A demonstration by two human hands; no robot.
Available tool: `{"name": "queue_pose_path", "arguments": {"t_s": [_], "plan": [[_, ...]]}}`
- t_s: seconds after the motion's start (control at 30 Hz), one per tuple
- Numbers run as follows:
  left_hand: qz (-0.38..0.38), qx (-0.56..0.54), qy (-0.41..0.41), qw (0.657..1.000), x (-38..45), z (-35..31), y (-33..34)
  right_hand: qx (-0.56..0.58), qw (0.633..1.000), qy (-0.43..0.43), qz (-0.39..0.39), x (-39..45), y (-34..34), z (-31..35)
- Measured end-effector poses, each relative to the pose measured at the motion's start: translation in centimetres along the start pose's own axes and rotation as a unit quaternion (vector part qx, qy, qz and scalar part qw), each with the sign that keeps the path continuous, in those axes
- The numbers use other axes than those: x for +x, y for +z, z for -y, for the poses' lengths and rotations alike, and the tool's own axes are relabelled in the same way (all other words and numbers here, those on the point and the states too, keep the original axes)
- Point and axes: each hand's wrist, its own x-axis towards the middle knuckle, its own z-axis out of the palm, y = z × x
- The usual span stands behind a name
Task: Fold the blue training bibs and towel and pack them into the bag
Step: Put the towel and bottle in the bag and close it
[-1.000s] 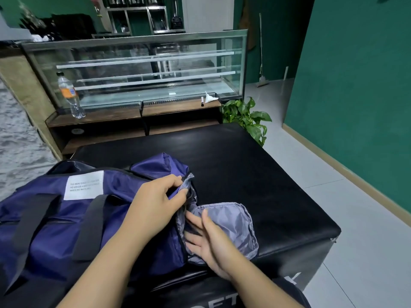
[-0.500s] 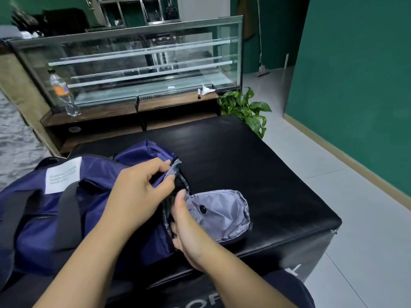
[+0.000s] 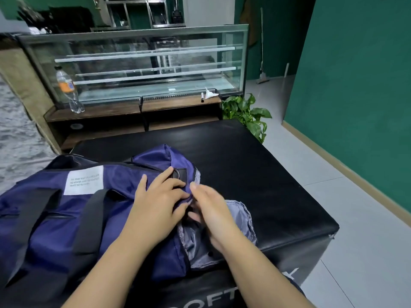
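Observation:
A navy blue duffel bag (image 3: 66,218) with black straps and a white label lies on the black padded box (image 3: 255,174). My left hand (image 3: 158,207) presses flat on the bag's right end, its fingers by a black ring tab. My right hand (image 3: 213,216) pinches the bag's edge at the end opening, right beside the left hand. A grey flap (image 3: 242,218) with a dark snap hangs out of that end under my right hand. No bibs or towel show; the bag's inside is hidden.
A glass display case (image 3: 144,63) stands behind the box, with a plastic bottle (image 3: 67,90) on its wooden ledge. A green potted plant (image 3: 249,114) sits at the box's far right corner. Tiled floor (image 3: 355,230) and a green wall lie to the right.
My right hand rose from the grey flap to the bag's edge, meeting the left hand. My left hand let go of its pinch and now lies flat. The flap is more covered.

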Motion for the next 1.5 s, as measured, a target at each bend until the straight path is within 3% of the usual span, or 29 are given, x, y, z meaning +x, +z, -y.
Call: {"name": "queue_pose_path", "arguments": {"t_s": [0.1, 0.23, 0.37, 0.53, 0.67, 0.87, 1.07, 1.27, 1.4, 1.5], "plan": [[0.008, 0.064, 0.014, 0.998, -0.6, 0.5, 0.5, -0.068, 0.996, -0.011, -0.064, 1.5, -0.9, -0.6], [-0.013, -0.015, 0.053, 0.998, -1.5, 1.8, 0.1, -0.158, 0.982, -0.01, -0.101, 2.3, -1.1, -0.5], [-0.017, -0.111, 0.036, 0.993, -1.9, 2.7, -1.5, -0.27, 0.927, -0.165, -0.202, 1.4, 0.3, 0.4], [-0.052, -0.057, 0.05, 0.996, -2.9, 4.5, -3.1, -0.362, 0.871, -0.307, -0.13, 0.2, 4.4, 2.1], [-0.091, -0.032, 0.037, 0.995, -3.8, 6.6, -5.0, -0.39, 0.857, -0.329, -0.068, 0.4, 7.5, 3.4], [-0.096, -0.047, -0.141, 0.984, -4.4, 14.0, -7.2, -0.456, 0.826, -0.332, 0.013, 3.0, 12.1, 6.2], [-0.075, -0.003, -0.35, 0.934, -4.7, 22.8, -6.7, -0.53, 0.783, -0.317, 0.073, 7.0, 17.2, 7.6], [-0.013, -0.06, -0.414, 0.908, -3.5, 30.9, -6.3, -0.61, 0.713, -0.314, 0.145, 10.7, 21.2, 7.0], [0.07, -0.134, -0.409, 0.9, -3.5, 33.9, -5.3, -0.691, 0.611, -0.339, 0.187, 12.5, 23.0, 5.7], [0.106, -0.159, -0.386, 0.903, -3.7, 35.2, -4.4, -0.698, 0.584, -0.353, 0.218, 13.5, 24.7, 5.7]]}}
